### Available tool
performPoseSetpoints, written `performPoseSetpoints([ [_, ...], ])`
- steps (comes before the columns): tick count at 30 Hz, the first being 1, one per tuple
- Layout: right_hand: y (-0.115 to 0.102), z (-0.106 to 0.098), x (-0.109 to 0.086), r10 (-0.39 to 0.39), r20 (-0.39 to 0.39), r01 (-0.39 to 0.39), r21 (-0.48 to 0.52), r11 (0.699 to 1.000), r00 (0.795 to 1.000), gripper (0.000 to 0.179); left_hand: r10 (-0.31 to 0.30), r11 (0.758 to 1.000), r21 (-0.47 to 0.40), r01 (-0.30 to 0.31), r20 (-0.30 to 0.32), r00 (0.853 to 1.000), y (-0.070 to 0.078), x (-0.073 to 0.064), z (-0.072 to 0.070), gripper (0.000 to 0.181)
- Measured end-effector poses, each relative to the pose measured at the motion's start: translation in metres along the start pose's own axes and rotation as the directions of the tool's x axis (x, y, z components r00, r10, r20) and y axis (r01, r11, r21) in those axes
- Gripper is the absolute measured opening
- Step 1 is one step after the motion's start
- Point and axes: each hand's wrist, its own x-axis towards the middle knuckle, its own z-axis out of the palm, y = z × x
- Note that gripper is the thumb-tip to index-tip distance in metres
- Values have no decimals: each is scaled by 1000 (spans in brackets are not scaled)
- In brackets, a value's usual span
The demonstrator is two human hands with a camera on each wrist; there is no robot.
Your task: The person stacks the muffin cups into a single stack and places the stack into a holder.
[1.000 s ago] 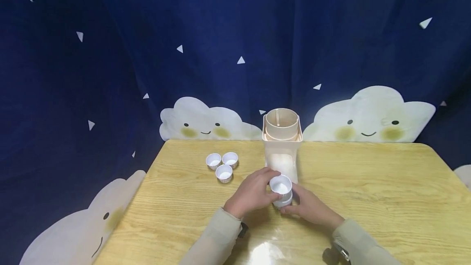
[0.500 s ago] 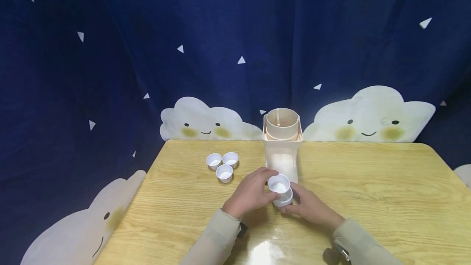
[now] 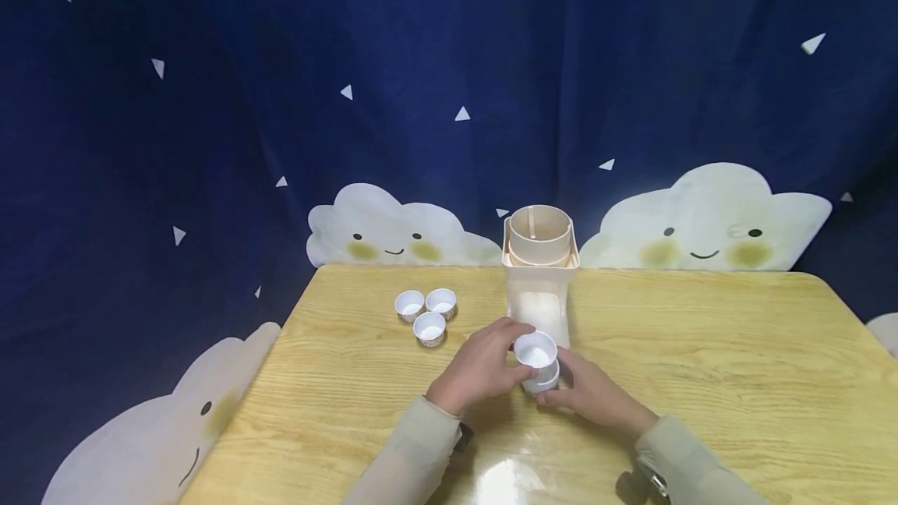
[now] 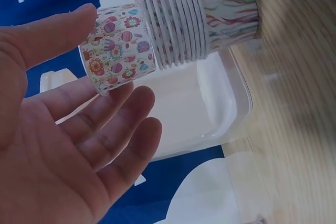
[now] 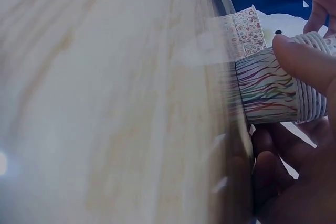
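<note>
A small white paper cup (image 3: 536,351) with a flower print sits on top of a stack of nested paper cups (image 4: 228,11). Thumb and fingers of my left hand (image 3: 479,371) pinch this top cup near its rim. My right hand (image 3: 596,392) holds the stack, which has wavy coloured stripes on its outer cup and several white rims one above another. The stack stands on the table in front of the cream plastic holder (image 3: 539,287). The top cup's base meets the stack's upper opening; whether part of it is inside cannot be seen.
Three separate paper cups (image 3: 429,329) stand grouped to the left of the holder. The holder has a round open cylinder (image 3: 540,236) at its top. The wooden table (image 3: 701,349) ends at a dark blue curtain (image 3: 393,61) with white clouds and triangles.
The top cup tilts slightly left over the stack, then comes back right with my left hand still pinching it. My right hand keeps its place on the stack.
</note>
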Motion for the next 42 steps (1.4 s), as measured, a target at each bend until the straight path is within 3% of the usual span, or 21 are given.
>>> performPoseSetpoints([
  [7, 1, 1, 1, 2, 0, -2, 23, 1000, 1000, 76, 14, 1000, 25, -14, 21, 1000, 0, -1, 2, 53],
  [13, -1, -1, 1, 9, 13, -9, -9, 1000, 1000, 65, -41, 997, 65, 37, 52, 998, -2, -3, 1, 61],
  [22, -3, -3, -1, -9, 13, 10, -18, 1000, 1000, 67, -99, 993, 71, 94, 58, 993, -16, -13, -10, 59],
  [31, -3, -3, 1, 13, 14, -13, 4, 1000, 1000, 69, -94, 996, -14, 93, -33, 995, -43, -23, -25, 46],
  [42, 2, -2, 2, 14, 12, -14, -9, 1000, 1000, 67, -122, 992, -57, 116, -126, 984, -65, -31, -45, 40],
])
